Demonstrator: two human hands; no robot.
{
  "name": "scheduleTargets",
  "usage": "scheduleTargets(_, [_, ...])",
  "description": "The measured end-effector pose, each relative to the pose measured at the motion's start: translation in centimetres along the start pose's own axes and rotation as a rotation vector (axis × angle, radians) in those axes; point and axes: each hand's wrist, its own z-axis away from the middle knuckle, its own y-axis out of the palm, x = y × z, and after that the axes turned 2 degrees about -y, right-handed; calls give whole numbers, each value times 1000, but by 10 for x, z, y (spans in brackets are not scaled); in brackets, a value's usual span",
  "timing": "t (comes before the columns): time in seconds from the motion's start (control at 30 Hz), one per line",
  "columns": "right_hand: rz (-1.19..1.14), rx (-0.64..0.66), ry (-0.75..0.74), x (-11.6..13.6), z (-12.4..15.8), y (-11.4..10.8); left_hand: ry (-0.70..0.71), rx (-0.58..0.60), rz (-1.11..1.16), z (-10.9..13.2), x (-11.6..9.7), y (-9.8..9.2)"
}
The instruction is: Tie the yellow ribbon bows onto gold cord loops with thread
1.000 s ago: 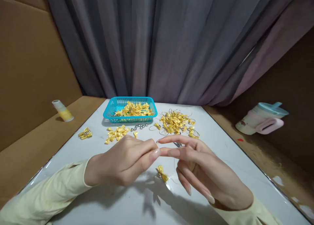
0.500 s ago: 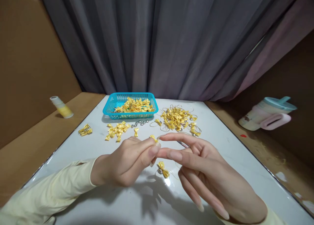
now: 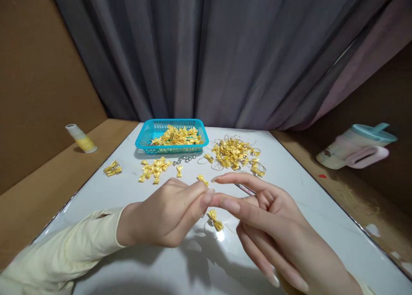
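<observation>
My left hand [image 3: 167,215] is curled in a pinch, thumb and fingers pressed together at the tips. My right hand [image 3: 273,230] meets it fingertip to fingertip, its index finger and thumb pinched and the other fingers stretched out. What the tips hold is too thin to make out. Just below them a small yellow ribbon bow with a silver bell [image 3: 214,220] hangs or lies on a fine loop above the white table [image 3: 161,269]. Another loose yellow bow [image 3: 202,179] lies just beyond my fingertips.
A turquoise basket [image 3: 172,136] of yellow bows stands at the back. A pile of bows on wire loops [image 3: 234,154] lies to its right, loose bows [image 3: 154,170] and silver bells [image 3: 183,160] in front, a few bows [image 3: 112,169] at the left edge. A glue bottle [image 3: 80,138] lies left, a pink cup [image 3: 357,149] right.
Both hands stay pinched together in the middle. The view has shifted a little, and the small bow under the fingertips has risen slightly.
</observation>
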Motion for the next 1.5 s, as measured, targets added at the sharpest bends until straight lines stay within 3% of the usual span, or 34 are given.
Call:
scheduleTargets(0.4, [11,-135,18,-1,4,9,4,40,-134,-2,-5,-2])
scheduleTargets(0.67, [-76,-141,-3,-5,4,13,0,56,-129,-2,-5,-3])
scheduleTargets(0.93, [35,-166,-10,-2,3,12,-7,73,-138,-3,-5,-3])
scheduleTargets(1.17, [561,12,33,19,5,-19,-103,299,-37,-5,7,-17])
scheduleTargets(1.23, [804,-84,-67,23,14,-33,-182,315,-1,-4,13,-17])
scheduleTargets(1.3, [944,-287,-176,25,29,-47,-296,356,21,-1,20,-12])
scheduleTargets(1.33, [935,-353,-156,24,38,-54,-346,390,19,0,23,-9])
scheduleTargets(1.43, [663,-324,81,16,59,-77,-400,506,-8,5,32,3])
scheduleTargets(1.5, [613,-332,140,5,62,-93,-384,576,-6,7,37,12])
